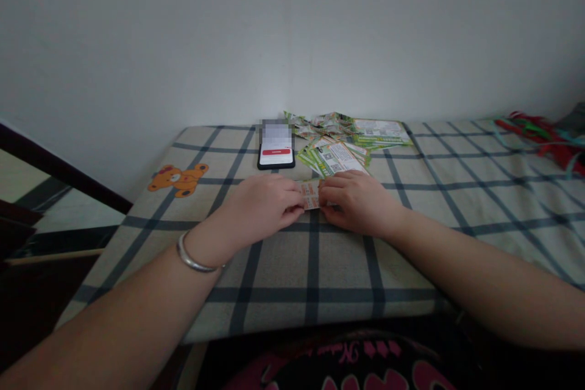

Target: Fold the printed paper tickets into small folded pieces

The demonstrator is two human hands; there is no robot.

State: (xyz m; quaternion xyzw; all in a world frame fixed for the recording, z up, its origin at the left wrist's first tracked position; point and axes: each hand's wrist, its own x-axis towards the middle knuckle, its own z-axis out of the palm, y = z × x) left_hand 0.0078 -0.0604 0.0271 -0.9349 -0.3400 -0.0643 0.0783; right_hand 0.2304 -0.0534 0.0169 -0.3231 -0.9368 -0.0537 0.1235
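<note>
A small printed paper card [311,195], pale with orange print, is held between my two hands just above or on the checked tablecloth. My left hand [261,206], with a silver bangle [194,256] on its wrist, has its fingers closed on the card's left edge. On the right edge, the fingers of my right hand [359,204] are closed too. Both hands cover the card's ends. Just beyond them lies a fan of green and white printed cards [336,155]. Left of those cards, a phone [276,155] lies flat with its screen lit.
Crumpled green printed papers [324,125] and another stack of cards [384,131] lie by the wall. The checked tablecloth [283,317] covers the table. A bear figure [178,180] is at the left edge. Red cloth or cords [543,140] lie at the far right.
</note>
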